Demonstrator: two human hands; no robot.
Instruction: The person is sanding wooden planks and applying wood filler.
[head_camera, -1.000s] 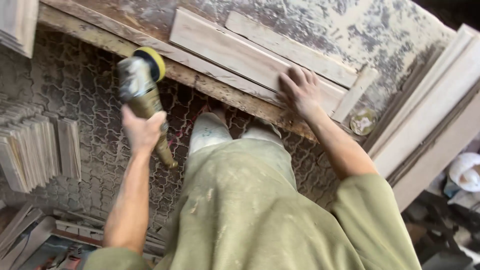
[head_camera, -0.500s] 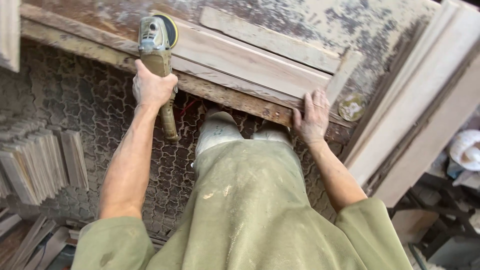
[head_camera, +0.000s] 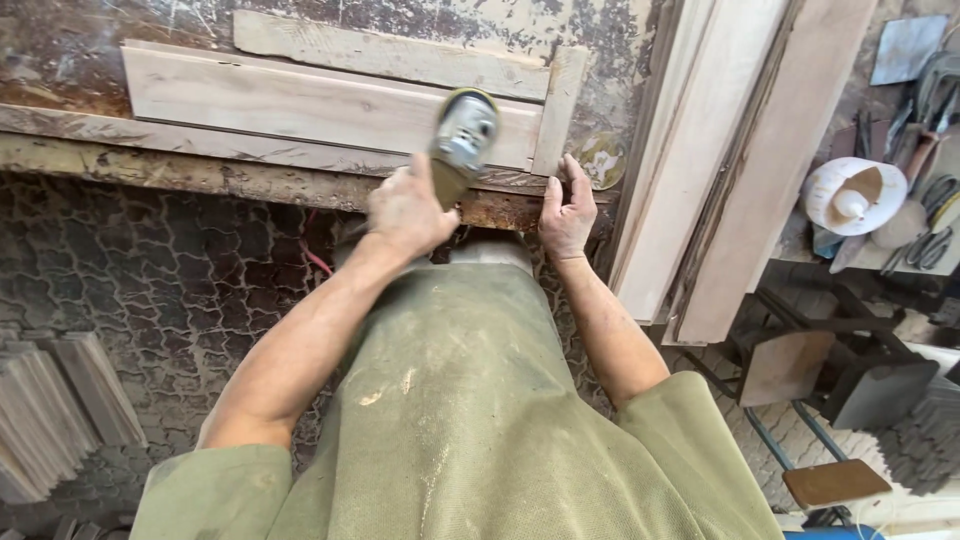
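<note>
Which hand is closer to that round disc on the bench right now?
Right. The right hand grips the bench edge just left of and below the disc, nearly touching it. The left hand holds the sander farther left, well apart from the disc.

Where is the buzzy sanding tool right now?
In the head view, the sander is near the top middle, gripped by the left hand and resting on the right end of the pale plank, close to the right hand at the bench edge.
</note>
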